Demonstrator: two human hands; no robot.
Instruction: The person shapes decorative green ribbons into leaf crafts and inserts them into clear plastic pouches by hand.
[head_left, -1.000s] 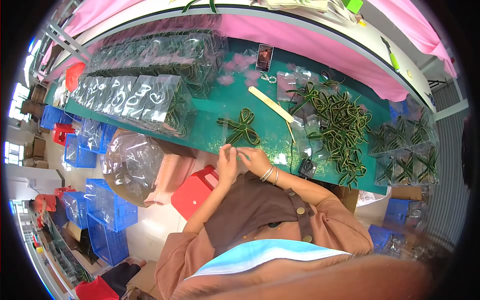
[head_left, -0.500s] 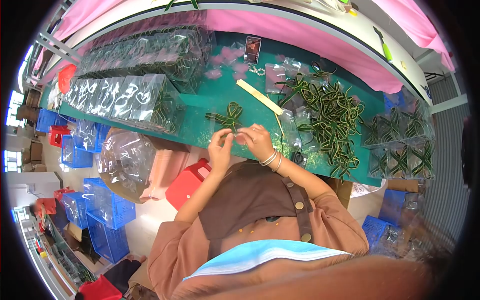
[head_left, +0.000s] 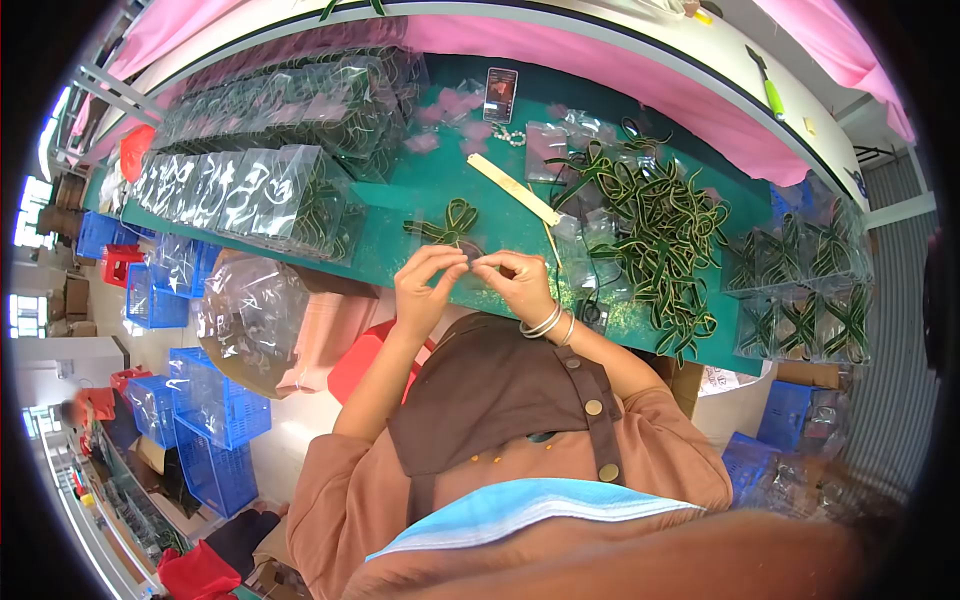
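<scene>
Two hands meet fingertip to fingertip over the green worktable

From where I stand, the left hand [head_left: 425, 282] and the right hand [head_left: 522, 286] are brought together in front of the chest, just above the near edge of the green table [head_left: 385, 218]. Both elbows are bent and set out to the sides. The left forearm slopes up steeply from its sleeve, while the right one comes in on a longer slant, with pale bangles [head_left: 543, 322] around the wrist.

The fingers of each hand are curled inward, thumb and forefinger drawn near one another, so that the two narrow pinches almost face each other tip to tip. Something small and dark seems to sit between them, but it is too tiny and blurred for me to name, and I cannot tell whether either pinch is fully closed on it.

Just beyond the fingertips, a looped green bow with yellow edging [head_left: 458, 220] lies flat on the table, its nearest part partly hidden by the hands. To the right of it a pale yellow strip [head_left: 512, 190] lies aslant, and past that is a tangled heap of similar bows [head_left: 655, 230]. A phone [head_left: 500, 95] with its screen lit lies farther back, a string of beads [head_left: 508, 134] just beside it. On the left stand rows of see-through packets [head_left: 280, 195]; at the right end, see-through boxes [head_left: 800, 320] hold more bows.
</scene>
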